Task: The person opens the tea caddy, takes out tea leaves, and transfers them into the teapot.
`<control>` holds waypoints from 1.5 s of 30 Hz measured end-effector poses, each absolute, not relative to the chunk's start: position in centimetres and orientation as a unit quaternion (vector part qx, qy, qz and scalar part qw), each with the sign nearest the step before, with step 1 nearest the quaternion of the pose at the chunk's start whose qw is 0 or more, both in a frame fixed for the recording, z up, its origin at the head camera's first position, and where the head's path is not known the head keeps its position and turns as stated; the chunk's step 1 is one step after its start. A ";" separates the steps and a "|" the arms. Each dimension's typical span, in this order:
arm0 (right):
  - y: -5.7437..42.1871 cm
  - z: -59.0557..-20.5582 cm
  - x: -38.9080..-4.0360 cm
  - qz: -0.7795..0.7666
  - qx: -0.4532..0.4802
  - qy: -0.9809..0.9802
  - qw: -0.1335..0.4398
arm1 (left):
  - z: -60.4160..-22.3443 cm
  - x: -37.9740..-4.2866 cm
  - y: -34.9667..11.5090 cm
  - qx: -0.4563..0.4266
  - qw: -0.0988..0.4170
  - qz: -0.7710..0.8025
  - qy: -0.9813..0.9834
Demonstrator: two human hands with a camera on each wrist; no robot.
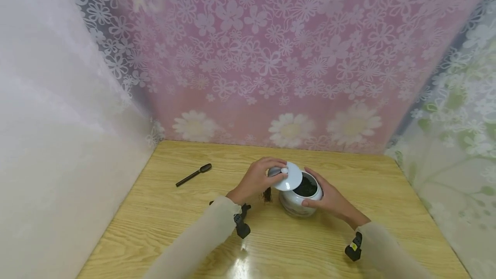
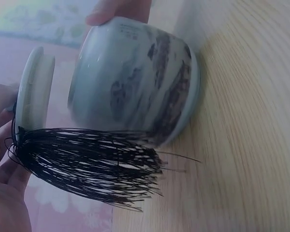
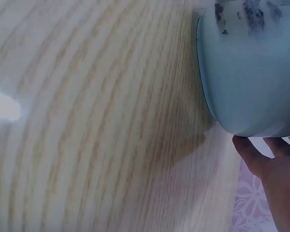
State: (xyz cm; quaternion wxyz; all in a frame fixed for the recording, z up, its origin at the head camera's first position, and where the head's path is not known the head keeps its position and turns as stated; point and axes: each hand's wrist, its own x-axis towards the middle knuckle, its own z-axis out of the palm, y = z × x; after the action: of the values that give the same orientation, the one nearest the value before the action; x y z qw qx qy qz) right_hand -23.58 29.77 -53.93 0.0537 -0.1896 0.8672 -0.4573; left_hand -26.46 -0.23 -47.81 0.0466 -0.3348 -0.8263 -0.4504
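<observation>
A white ceramic jar [image 1: 296,206] with a dark painted pattern, clearest in the left wrist view, stands on the table. Dark, loose, leaf-like contents [image 1: 306,187] show through its mouth. My left hand [image 1: 254,177] holds the white lid [image 1: 293,181] by its knob, tilted above the left part of the mouth. From the lid hangs a black tassel [image 2: 87,164], which overlaps the jar's side in the left wrist view. My right hand [image 1: 328,197] grips the jar from the right, thumb at the near side and fingers round the far side.
A dark, long-handled scoop [image 1: 193,175] lies at the left of the wooden table [image 1: 155,227]. Flower-patterned curtains [image 1: 248,76] close off the back and the right side, and a pale sheet [image 1: 58,141] hangs at the left.
</observation>
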 end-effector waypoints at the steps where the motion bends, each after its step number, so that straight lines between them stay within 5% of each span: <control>1: 29.7 -53.9 -23.5 -0.458 -0.190 0.866 0.055 | -47.8 -26.5 0.1 -0.335 0.045 -0.449 -0.827; 17: 29.7 -54.4 -23.2 -0.526 -0.210 0.819 0.089 | -47.9 -25.8 4.8 -0.390 0.092 -0.346 -0.848; 45: 29.8 -54.5 -23.4 -0.526 -0.232 0.814 0.083 | -50.0 -26.0 5.3 -0.391 0.090 -0.376 -0.835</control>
State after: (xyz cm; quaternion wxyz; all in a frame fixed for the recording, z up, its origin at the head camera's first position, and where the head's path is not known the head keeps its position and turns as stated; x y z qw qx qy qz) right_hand -23.37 29.79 -54.46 0.0832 -0.2316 0.8139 -0.5263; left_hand -26.02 5.28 -50.04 0.0900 -0.3914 -0.8352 -0.3756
